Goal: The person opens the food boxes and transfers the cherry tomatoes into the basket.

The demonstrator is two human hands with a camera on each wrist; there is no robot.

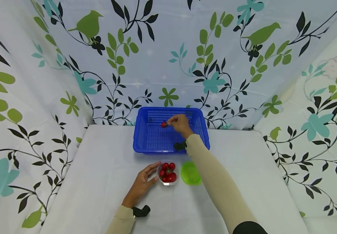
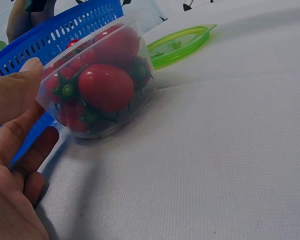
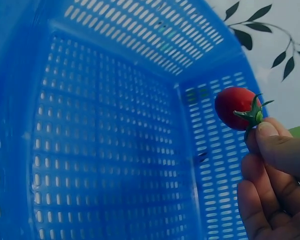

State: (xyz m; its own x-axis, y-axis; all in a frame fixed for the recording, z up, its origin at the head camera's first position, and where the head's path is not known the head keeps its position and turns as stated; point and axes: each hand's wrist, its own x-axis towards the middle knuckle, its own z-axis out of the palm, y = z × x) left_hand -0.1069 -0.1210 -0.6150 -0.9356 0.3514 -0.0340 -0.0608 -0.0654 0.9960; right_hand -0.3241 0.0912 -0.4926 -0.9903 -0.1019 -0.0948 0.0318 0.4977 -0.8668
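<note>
Inside the blue plastic basket [image 1: 148, 138], above its floor, my right hand [image 1: 180, 124] pinches a small red tomato [image 3: 235, 107] by its green stem. The tomato hangs clear of the basket wall in the right wrist view. My left hand [image 1: 144, 179] rests against the left side of a clear plastic container [image 1: 168, 184], thumb near its rim and the other fingers loosely bent. Several red tomatoes [image 2: 106, 87] with green stems fill that container. A green lid [image 1: 190, 174] lies on the table just right of it.
The white-covered table [image 1: 104, 182] carries the basket at its back edge. Behind and at both sides hang printed curtains [image 1: 162, 42] with leaves and birds. The right forearm [image 1: 215, 175] reaches over the table beside the green lid.
</note>
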